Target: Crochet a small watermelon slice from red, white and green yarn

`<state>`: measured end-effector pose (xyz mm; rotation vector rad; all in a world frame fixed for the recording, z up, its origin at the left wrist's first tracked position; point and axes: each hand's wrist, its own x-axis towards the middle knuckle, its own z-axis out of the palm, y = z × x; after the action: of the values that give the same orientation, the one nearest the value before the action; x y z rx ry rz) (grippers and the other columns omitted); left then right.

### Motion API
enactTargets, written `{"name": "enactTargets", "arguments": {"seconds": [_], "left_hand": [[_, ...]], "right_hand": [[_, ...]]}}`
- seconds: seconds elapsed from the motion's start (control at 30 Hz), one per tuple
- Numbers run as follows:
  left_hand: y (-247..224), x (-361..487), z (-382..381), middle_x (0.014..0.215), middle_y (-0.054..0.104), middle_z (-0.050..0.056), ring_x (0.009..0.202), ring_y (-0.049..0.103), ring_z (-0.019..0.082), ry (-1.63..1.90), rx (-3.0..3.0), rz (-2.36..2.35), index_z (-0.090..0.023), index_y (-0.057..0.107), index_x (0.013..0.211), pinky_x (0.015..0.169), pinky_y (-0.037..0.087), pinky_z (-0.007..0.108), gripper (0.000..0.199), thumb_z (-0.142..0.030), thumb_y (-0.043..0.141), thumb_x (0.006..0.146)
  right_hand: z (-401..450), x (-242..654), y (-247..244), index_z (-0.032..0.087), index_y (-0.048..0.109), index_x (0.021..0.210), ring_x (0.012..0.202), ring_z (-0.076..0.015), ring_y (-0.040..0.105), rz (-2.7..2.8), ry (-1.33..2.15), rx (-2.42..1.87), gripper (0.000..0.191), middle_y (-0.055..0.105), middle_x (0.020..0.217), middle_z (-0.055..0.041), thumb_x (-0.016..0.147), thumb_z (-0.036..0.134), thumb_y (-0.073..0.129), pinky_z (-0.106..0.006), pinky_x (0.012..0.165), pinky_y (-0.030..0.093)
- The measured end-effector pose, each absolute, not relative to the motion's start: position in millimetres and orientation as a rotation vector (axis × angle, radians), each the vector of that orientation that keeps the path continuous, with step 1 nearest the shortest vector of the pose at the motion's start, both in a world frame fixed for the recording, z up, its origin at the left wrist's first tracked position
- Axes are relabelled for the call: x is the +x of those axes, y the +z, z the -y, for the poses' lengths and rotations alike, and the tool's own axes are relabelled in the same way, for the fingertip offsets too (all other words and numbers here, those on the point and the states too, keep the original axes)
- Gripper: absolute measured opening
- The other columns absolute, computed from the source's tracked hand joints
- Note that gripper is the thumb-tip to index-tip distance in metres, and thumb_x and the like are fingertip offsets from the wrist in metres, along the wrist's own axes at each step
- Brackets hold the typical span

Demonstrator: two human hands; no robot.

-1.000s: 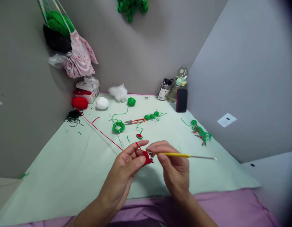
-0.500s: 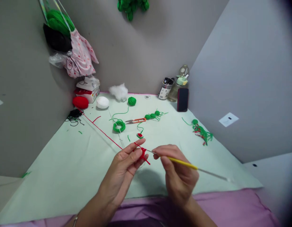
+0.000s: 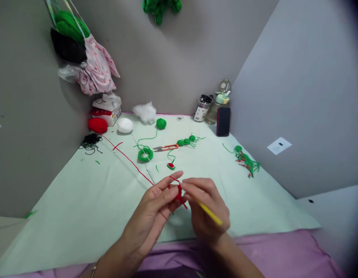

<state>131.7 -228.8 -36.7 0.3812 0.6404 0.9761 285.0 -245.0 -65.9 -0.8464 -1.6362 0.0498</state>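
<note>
Between thumb and fingers, my left hand (image 3: pixel 155 210) pinches a small red crochet piece (image 3: pixel 178 192). Red yarn (image 3: pixel 135 166) passes over its raised index finger and runs back to a red yarn ball (image 3: pixel 98 125) at the far left. My right hand (image 3: pixel 209 208) is closed around a crochet hook with a yellow handle (image 3: pixel 210 213). The hook's tip is at the top of the red piece, partly hidden by my right fingers. Both hands are almost touching at the piece, above the pale green tabletop (image 3: pixel 80 216).
Beyond the hands lie a small red and green piece (image 3: pixel 171 166), a green yarn ring (image 3: pixel 145 154), orange snips (image 3: pixel 168 147) and green crocheted balls (image 3: pixel 186 142). A phone (image 3: pixel 223 122), pen cup (image 3: pixel 202 109) and bottle stand at the back right. Green tassels (image 3: pixel 246 162) lie right.
My right hand has moved left, closer to my left hand, and the hook now points more toward me. The red yarn has sagged slightly and the red piece has turned a little.
</note>
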Motion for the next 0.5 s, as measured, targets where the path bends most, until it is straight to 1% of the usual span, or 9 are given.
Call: {"name": "enactTargets", "arguments": {"seconds": [0.1,0.17,0.2,0.23,0.3,0.37,0.4,0.43,0.5], "left_hand": [[-38,127,225,0.086,0.074,0.002,0.082,0.067,0.012,1.006,0.369,-0.682,-0.018,0.088,0.111,0.089,0.058,0.027,0.044,-0.026,0.1,0.07],[-41,127,226,0.086,0.073,0.0,0.083,0.066,0.012,1.084,0.464,-0.732,-0.022,0.087,0.115,0.089,0.057,0.026,0.044,-0.026,0.098,0.073],[-42,128,228,0.085,0.072,-0.001,0.084,0.066,0.012,1.132,0.538,-0.757,-0.024,0.085,0.119,0.088,0.056,0.025,0.046,-0.026,0.097,0.075],[-44,130,230,0.085,0.071,-0.003,0.084,0.065,0.012,1.177,0.611,-0.778,-0.027,0.083,0.124,0.088,0.055,0.024,0.048,-0.026,0.096,0.078],[-46,134,234,0.086,0.071,-0.004,0.088,0.066,0.012,1.223,0.702,-0.798,-0.033,0.078,0.134,0.089,0.054,0.024,0.055,-0.026,0.093,0.082],[-48,137,236,0.091,0.073,-0.003,0.095,0.067,0.013,1.197,0.683,-0.781,-0.035,0.072,0.142,0.094,0.053,0.025,0.062,-0.028,0.092,0.084],[-47,137,236,0.093,0.073,-0.002,0.097,0.067,0.014,1.17,0.651,-0.766,-0.035,0.07,0.144,0.095,0.052,0.027,0.065,-0.028,0.092,0.084],[-46,137,236,0.095,0.074,-0.001,0.098,0.067,0.015,1.14,0.621,-0.748,-0.035,0.069,0.146,0.097,0.052,0.028,0.067,-0.028,0.092,0.083],[-42,134,234,0.096,0.074,0.0,0.096,0.066,0.016,1.091,0.582,-0.718,-0.031,0.071,0.145,0.097,0.051,0.029,0.066,-0.026,0.091,0.082]], "right_hand": [[240,285,-58,0.027,0.079,0.113,0.08,-0.0176,0.07,1.32,0.427,-0.843,0.024,0.075,0.09,-0.0041,0.105,0.015,0.059,-0.031,0.071,0.06],[237,284,-52,0.025,0.079,0.102,0.069,-0.0153,0.066,1.186,0.631,-0.84,0.021,0.072,0.082,-0.0019,0.107,0.023,0.059,-0.029,0.065,0.058],[236,284,-51,0.025,0.079,0.099,0.067,-0.0151,0.066,1.188,0.679,-0.847,0.021,0.071,0.08,-0.0016,0.107,0.026,0.059,-0.029,0.063,0.058],[236,283,-51,0.025,0.079,0.099,0.068,-0.016,0.067,1.245,0.671,-0.856,0.02,0.072,0.081,-0.0022,0.107,0.026,0.06,-0.029,0.063,0.059],[238,282,-54,0.027,0.082,0.108,0.081,-0.0198,0.074,1.463,0.474,-0.89,0.019,0.079,0.092,-0.0057,0.103,0.019,0.065,-0.034,0.071,0.062],[242,282,-59,0.03,0.08,0.123,0.099,-0.0237,0.077,1.647,0.197,-0.887,0.035,0.082,0.111,-0.0091,0.099,0.009,0.068,-0.038,0.082,0.064],[243,282,-61,0.032,0.078,0.13,0.104,-0.0245,0.076,1.672,0.125,-0.869,0.042,0.082,0.118,-0.0095,0.097,0.006,0.068,-0.039,0.085,0.064],[244,282,-62,0.033,0.077,0.132,0.106,-0.0244,0.076,1.656,0.124,-0.85,0.045,0.082,0.121,-0.0091,0.097,0.005,0.068,-0.039,0.086,0.064],[243,282,-62,0.033,0.08,0.126,0.103,-0.0224,0.077,1.536,0.316,-0.821,0.038,0.084,0.115,-0.0066,0.1,0.008,0.066,-0.037,0.085,0.064]]}}
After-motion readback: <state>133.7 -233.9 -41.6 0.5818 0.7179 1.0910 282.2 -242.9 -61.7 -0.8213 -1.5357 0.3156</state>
